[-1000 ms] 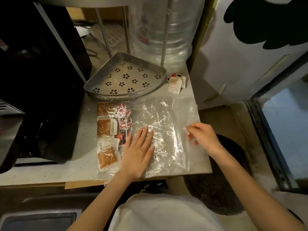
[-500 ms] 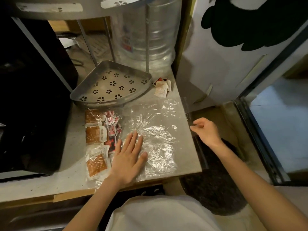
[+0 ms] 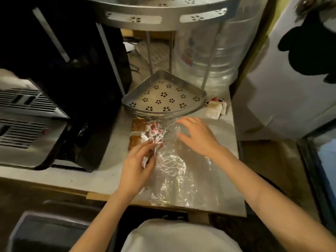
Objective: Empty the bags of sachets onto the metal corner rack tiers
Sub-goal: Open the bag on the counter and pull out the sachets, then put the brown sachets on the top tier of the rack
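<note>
A clear plastic bag [image 3: 172,166] lies flat on the grey counter, with brown sachets [image 3: 135,137] and red-and-white sachets [image 3: 155,131] bunched at its left end. My left hand [image 3: 136,166] pinches the crinkled plastic and sachets there. Spread open, my right hand [image 3: 198,137] hovers over the bag's upper right part. Just behind the bag stands the lower tier [image 3: 164,98] of the metal corner rack, a perforated triangular tray with nothing in it. The upper tier [image 3: 163,19] spans the top of the view.
A few loose sachets [image 3: 216,108] lie on the counter right of the lower tier. A black appliance [image 3: 60,91] fills the left side. A large clear water bottle [image 3: 214,57] stands behind the rack. The counter's edge [image 3: 238,160] drops off to the right.
My left hand went from lying flat on the bag to pinching its left end. My right hand came in from the counter's right edge to above the bag. The view tilted up.
</note>
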A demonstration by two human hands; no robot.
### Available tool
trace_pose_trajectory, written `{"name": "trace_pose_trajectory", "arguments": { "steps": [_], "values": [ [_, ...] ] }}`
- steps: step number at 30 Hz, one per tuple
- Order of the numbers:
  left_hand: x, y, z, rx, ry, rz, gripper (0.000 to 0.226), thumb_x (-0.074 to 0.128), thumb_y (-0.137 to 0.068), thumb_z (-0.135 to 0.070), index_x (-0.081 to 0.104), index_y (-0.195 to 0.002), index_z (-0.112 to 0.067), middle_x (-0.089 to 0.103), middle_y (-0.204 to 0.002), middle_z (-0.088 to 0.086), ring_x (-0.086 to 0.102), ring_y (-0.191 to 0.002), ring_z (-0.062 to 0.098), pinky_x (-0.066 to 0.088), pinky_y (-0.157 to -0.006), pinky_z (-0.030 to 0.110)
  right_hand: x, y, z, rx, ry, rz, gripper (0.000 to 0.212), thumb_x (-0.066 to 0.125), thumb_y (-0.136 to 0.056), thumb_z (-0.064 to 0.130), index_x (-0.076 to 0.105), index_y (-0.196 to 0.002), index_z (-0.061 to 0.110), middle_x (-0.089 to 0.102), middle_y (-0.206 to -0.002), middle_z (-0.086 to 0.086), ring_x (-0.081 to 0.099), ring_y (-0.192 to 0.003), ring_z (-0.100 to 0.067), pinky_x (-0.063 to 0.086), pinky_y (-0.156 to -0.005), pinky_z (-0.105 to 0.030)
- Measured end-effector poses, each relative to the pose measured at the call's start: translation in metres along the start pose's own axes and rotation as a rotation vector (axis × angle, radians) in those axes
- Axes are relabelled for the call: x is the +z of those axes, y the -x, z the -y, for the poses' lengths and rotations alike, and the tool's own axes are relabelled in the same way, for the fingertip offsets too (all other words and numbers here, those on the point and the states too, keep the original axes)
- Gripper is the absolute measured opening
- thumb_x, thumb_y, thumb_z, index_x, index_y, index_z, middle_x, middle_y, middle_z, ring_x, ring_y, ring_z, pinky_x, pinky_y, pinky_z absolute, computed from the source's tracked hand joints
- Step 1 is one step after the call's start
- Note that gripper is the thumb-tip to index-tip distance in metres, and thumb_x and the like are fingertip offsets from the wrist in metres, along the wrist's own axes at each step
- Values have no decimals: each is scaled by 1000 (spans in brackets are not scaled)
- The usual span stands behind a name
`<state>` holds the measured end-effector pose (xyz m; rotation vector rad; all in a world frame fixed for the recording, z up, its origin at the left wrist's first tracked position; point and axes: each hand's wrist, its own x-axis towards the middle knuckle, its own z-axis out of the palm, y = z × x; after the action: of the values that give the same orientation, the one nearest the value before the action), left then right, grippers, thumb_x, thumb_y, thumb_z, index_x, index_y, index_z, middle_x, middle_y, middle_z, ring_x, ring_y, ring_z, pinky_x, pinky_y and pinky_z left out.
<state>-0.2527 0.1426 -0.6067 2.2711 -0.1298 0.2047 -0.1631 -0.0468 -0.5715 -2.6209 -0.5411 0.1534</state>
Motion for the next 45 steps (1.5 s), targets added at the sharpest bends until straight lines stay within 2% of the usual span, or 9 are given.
{"name": "trace_pose_trajectory", "arguments": {
  "steps": [3,9,16,24,28,31,35,38,45],
  "values": [
    [-13,14,10,-121,-63,-109,38,66,-80,-15,57,-117,-15,49,-124,-5,50,-114,15,46,-89,15,11,-30,22,-84,-42,89,51,52,-90,35,40,-136,16,43,-143,-4,35,-133,-20,28,-111,-38],
    [-17,41,30,-433,-416,-21,81,65,-74,-51,37,-135,-6,42,-138,12,40,-125,26,36,-101,36,31,-69,51,-288,243,268,80,61,-79,49,27,-142,14,37,-145,-9,31,-133,-24,33,-108,-44],
    [-10,44,35,-456,-490,-35,64,60,-74,-57,57,-118,-11,51,-131,6,38,-123,25,36,-100,37,34,-84,63,-230,269,444,94,73,-65,53,30,-136,10,42,-137,-12,34,-126,-28,32,-102,-38],
    [-11,34,30,-409,-336,-106,47,71,-73,-36,53,-110,-14,57,-115,2,49,-109,18,38,-93,28,30,-76,61,-165,7,284,82,84,-58,26,38,-124,9,46,-122,-9,44,-117,-26,40,-93,-34],
    [-27,19,24,-321,-250,27,38,71,-75,-27,49,-104,-17,61,-96,-4,59,-78,12,46,-64,19,11,-73,41,21,-309,258,93,82,-62,17,28,-138,10,53,-121,-3,54,-109,-21,48,-89,-32],
    [-41,-4,19,-297,-161,190,39,75,-71,-22,50,-100,-24,59,-89,-11,58,-77,6,49,-68,20,-2,-67,16,188,-488,374,66,84,-58,13,52,-116,17,63,-102,4,62,-92,-14,53,-77,-25],
    [-42,-47,12,-266,-122,422,45,78,-68,-22,50,-102,-31,53,-84,-22,53,-76,-5,42,-63,7,-8,-55,-25,384,-680,395,70,90,-42,26,62,-106,15,67,-111,-6,63,-105,-24,48,-97,-45],
    [-31,-74,6,-196,-161,484,48,76,-69,-22,56,-112,-26,59,-99,-11,57,-91,7,48,-81,19,-19,-38,-43,515,-846,375,38,77,-66,9,63,-101,11,68,-105,-8,64,-95,-20,50,-92,-37],
    [1,-86,6,-136,-298,103,58,68,-71,-49,53,-119,-18,55,-115,2,54,-104,20,48,-90,37,-24,-12,-82,747,-1190,356,43,64,-73,32,59,-110,10,57,-122,-17,57,-108,-34,47,-94,-47]
  ]
}}
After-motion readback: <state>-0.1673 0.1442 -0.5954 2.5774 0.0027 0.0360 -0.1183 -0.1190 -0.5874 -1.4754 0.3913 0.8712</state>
